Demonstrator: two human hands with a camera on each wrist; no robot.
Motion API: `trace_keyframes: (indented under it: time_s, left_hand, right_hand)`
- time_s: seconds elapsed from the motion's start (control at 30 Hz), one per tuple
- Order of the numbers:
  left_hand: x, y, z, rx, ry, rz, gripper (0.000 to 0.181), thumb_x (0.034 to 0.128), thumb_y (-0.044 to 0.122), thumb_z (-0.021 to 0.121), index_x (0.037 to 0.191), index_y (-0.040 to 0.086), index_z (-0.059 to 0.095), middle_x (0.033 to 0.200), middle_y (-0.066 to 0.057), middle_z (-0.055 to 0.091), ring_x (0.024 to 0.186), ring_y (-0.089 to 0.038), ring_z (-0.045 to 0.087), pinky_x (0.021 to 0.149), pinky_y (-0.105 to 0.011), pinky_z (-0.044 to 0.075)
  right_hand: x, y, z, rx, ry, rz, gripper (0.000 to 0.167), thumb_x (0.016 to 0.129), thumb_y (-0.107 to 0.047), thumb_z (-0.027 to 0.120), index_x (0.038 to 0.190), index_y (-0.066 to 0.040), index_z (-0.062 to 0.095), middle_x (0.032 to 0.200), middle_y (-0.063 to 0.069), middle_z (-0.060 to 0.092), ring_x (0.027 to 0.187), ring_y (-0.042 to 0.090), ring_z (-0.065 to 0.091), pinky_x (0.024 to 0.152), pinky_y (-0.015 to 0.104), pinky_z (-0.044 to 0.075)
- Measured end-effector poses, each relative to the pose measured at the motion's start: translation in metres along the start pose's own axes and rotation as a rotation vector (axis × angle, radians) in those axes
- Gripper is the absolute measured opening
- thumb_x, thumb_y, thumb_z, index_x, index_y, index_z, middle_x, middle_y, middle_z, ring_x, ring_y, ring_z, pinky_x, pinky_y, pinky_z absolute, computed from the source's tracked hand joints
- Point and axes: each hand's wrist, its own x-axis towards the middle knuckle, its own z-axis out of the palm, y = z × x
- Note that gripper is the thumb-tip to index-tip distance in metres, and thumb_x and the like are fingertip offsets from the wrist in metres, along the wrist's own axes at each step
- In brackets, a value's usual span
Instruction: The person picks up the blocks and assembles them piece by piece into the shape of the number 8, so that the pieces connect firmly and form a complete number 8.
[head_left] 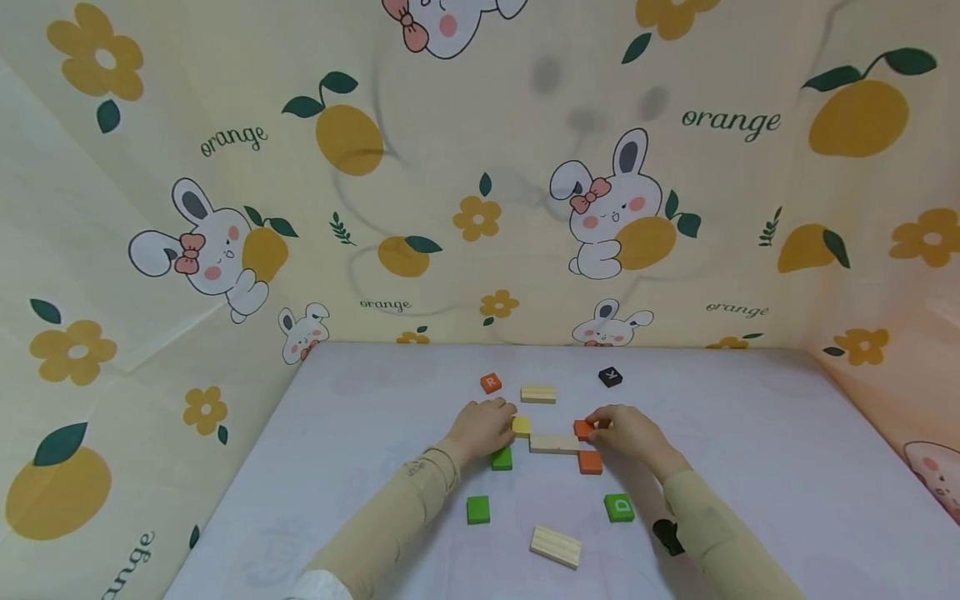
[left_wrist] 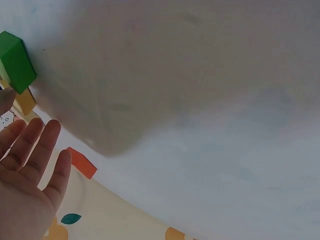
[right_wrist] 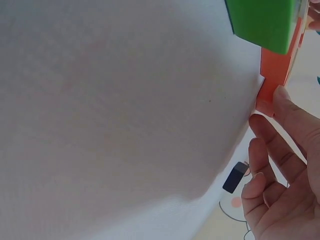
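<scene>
My left hand [head_left: 483, 427] is at the left side of a small cluster of blocks, thumb and index finger at the edges of a yellow block [head_left: 521, 427]. Just below it lies a green block [head_left: 502, 459]. On the right, my right hand [head_left: 628, 433] pinches an orange block [head_left: 583, 430] between thumb and index finger, its other fingers loosely bent. A second orange block [head_left: 590, 462] sits right below that one. Between the two sides lies a pale wooden plank [head_left: 554, 444]. In the left wrist view, the thumb and palm are partly cut off.
Behind the cluster are an orange letter block [head_left: 491, 383], a wooden plank [head_left: 538, 394] and a black letter block [head_left: 611, 377]. Nearer me lie a green block [head_left: 477, 510], a green letter block [head_left: 619, 508] and another plank [head_left: 556, 547]. A patterned cloth backdrop [head_left: 465, 267] borders the white table [head_left: 360, 500].
</scene>
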Motion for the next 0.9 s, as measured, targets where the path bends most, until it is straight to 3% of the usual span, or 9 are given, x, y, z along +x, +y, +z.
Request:
trace_keyframes:
  time_s: [0.27,0.53,0.77,0.9]
  left_hand:
    - [-0.011,-0.003,-0.003,-0.062,-0.006,-0.032,0.030,0.0904,0.037,0.058,0.112,0.016,0.064,0.104,0.001,0.065,0.085,-0.011,0.062,0.077,-0.032,0.051]
    - [-0.025,-0.016,0.003,-0.169,0.018,-0.040,0.031,0.0885,0.039,0.059,0.107,0.015,0.066,0.100,0.002,0.065,0.086,-0.012,0.063,0.073,-0.028,0.050]
    - [-0.036,-0.016,0.000,-0.324,-0.075,-0.047,0.037,0.0828,0.045,0.065,0.106,0.016,0.066,0.096,0.005,0.063,0.082,-0.007,0.057,0.072,-0.023,0.046]
    - [-0.040,-0.015,-0.003,-0.364,-0.110,-0.053,0.036,0.0796,0.043,0.069,0.104,0.016,0.067,0.091,0.006,0.061,0.077,-0.004,0.050,0.069,-0.020,0.043]
  right_hand:
    - [0.001,-0.001,0.000,0.002,0.009,0.001,0.025,0.084,-0.018,0.067,0.108,-0.010,0.068,0.099,0.005,0.066,0.086,0.018,0.055,0.079,0.040,0.049]
    - [0.000,-0.001,-0.001,0.006,0.010,-0.014,0.025,0.085,-0.016,0.066,0.108,-0.009,0.067,0.099,0.006,0.067,0.085,0.018,0.055,0.078,0.040,0.049]
    - [0.000,0.000,0.001,0.004,0.004,-0.006,0.026,0.085,-0.016,0.066,0.109,-0.008,0.067,0.100,0.007,0.067,0.086,0.018,0.055,0.078,0.040,0.049]
    - [0.000,0.001,0.001,0.011,0.009,-0.006,0.025,0.084,-0.016,0.066,0.109,-0.008,0.068,0.100,0.007,0.067,0.085,0.018,0.055,0.078,0.040,0.049]
